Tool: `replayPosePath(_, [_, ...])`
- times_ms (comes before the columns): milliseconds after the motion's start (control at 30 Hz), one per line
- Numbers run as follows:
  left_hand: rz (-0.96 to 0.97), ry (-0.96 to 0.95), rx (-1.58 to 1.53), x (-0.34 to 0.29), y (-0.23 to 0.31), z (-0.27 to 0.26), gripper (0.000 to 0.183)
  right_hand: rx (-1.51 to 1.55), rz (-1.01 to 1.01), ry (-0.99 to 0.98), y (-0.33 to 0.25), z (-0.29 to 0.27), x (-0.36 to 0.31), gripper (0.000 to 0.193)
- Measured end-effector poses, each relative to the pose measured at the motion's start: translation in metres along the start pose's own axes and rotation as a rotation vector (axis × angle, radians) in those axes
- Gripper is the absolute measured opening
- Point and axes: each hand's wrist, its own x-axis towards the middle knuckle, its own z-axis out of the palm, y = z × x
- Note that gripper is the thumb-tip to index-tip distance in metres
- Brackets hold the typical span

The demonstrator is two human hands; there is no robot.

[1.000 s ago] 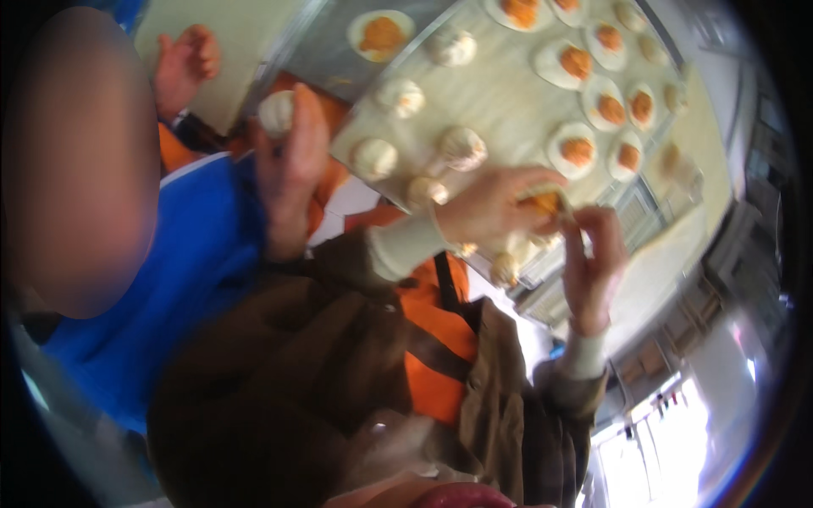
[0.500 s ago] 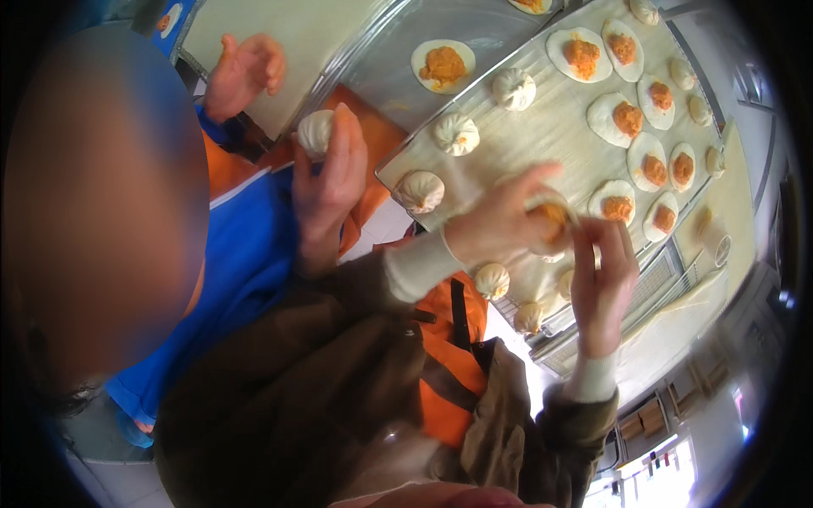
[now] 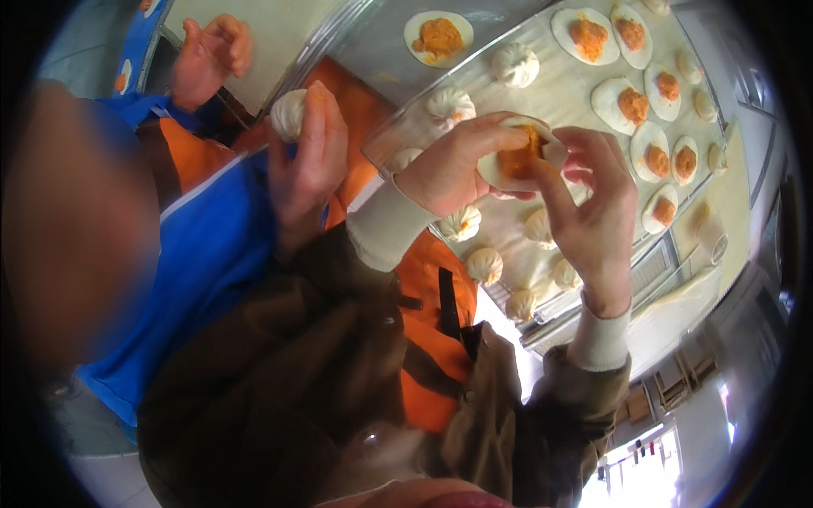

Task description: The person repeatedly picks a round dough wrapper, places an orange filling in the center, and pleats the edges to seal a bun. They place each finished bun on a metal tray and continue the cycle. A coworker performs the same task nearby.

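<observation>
My left hand (image 3: 449,169) cups a round white dough wrapper (image 3: 491,169) with orange filling (image 3: 523,152) in its middle. My right hand (image 3: 597,212) pinches the wrapper's right edge, its thumb reaching in by the filling. The wrapper is partly folded up, with the filling still showing. Both hands are above a pale tray (image 3: 550,102). Pleated, closed buns (image 3: 515,65) sit on the tray to the left and below my hands. Flat filled wrappers (image 3: 633,106) lie on its right side.
To the left, a co-worker in a blue and orange jacket (image 3: 220,237) holds a closed bun (image 3: 290,115) in one hand; the other hand (image 3: 212,63) is raised. A filled wrapper (image 3: 438,39) lies on the metal surface beyond the tray. A clear cup (image 3: 713,243) stands at right.
My hands have moved up and come closer together around the wrapper, which has tilted so its filling faces up. The view has shifted slightly. The co-worker still holds the bun.
</observation>
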Motion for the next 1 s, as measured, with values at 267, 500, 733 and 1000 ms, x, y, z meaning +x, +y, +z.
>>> replayPosePath(267, [0.041,0.096,0.094,-0.003,-0.018,0.004,0.043,0.625,-0.384,-0.281,-0.12,0.015,-0.037,0.025])
replayPosePath(500, [0.131,-0.041,0.088,-0.002,-0.018,-0.001,0.045,0.452,-0.044,0.122,-0.031,-0.006,-0.033,0.023])
replayPosePath(733, [0.09,0.034,0.033,0.001,-0.023,0.007,0.041,0.045,-0.052,0.058,-0.008,0.006,-0.055,0.032])
replayPosePath(1000, [0.175,-0.001,-0.065,0.004,-0.036,0.004,0.036,-0.007,-0.075,0.121,0.01,-0.003,-0.052,0.029])
